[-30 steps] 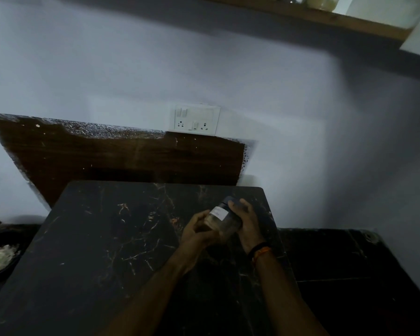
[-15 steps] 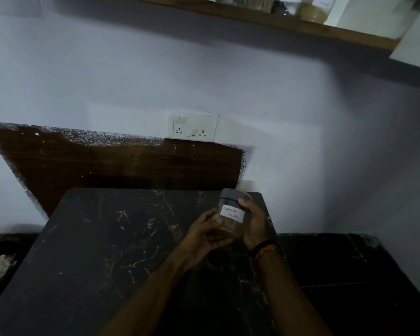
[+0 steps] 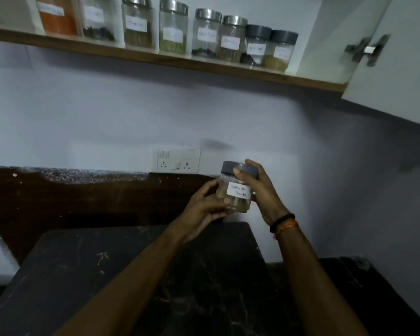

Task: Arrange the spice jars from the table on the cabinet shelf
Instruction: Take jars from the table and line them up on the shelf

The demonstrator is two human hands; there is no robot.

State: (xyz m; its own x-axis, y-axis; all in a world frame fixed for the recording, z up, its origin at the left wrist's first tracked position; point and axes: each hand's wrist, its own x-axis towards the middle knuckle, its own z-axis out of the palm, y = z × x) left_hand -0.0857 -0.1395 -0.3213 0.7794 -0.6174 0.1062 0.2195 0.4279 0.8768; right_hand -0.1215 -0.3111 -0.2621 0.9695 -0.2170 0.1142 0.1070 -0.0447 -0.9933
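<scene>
Spice jar (image 3: 238, 190) held upright in the air, above the far edge of the tabletop (image 3: 136, 275), in front of the wall. Clear body, grey lid, pale powder in the lower part. White handwritten label faces the camera; second word reads "Powder", first word unclear.

Right hand (image 3: 257, 190) wraps the jar from the right side: thumb across the lid's front edge, fingers curled behind lid and body. Black and orange bands on that wrist (image 3: 283, 224).

Left hand (image 3: 204, 207) cups the jar's lower left side, fingers curved, fingertips touching the glass near the base. Both hands closed around the same jar.

Tabletop dark, marbled with pale veins; nothing seen standing on the visible part. Dark wooden board (image 3: 83, 197) leans against the wall behind it. White switch-and-socket plate (image 3: 176, 159) on the wall, just left of the jar's lid.

Cabinet shelf (image 3: 180, 61) well above the hands, wooden front edge. Row of eight labelled jars (image 3: 172, 27) stands on it: leftmost with orange powder, the middle ones with metal lids, the two at the right end with grey lids like the held one. White cabinet door (image 3: 398, 57) open at right, hinge visible.
</scene>
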